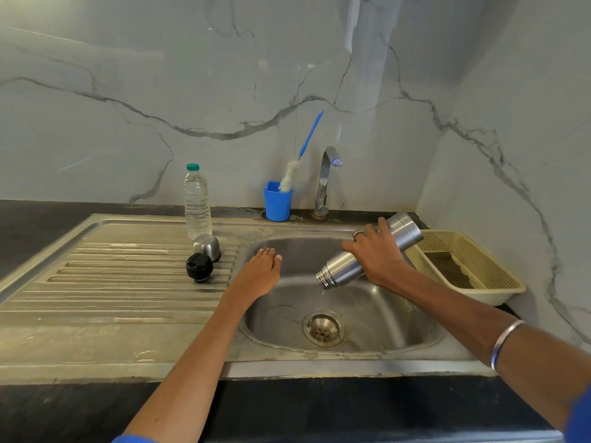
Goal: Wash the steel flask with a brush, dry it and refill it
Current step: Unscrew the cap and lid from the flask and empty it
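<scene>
My right hand (377, 254) grips the steel flask (406, 233) around its middle, tilted mouth-down over the sink basin (377, 318); a thin trickle of water drips from the open mouth. My left hand (260, 273) rests flat on the basin's left rim, fingers together, holding nothing. The flask's steel cup (207, 246) and black stopper (199, 266) sit on the drainboard (112, 266). A bottle brush (299, 158) with a blue handle stands in a blue cup (277, 203) behind the sink. A clear water bottle (196, 203) with a green cap stands at the drainboard's back edge.
The tap (326, 177) rises behind the basin, with no water running from it. A cream plastic basket (470, 266) sits to the right of the sink against the marble wall. Dark countertop (287, 407) runs along the front edge.
</scene>
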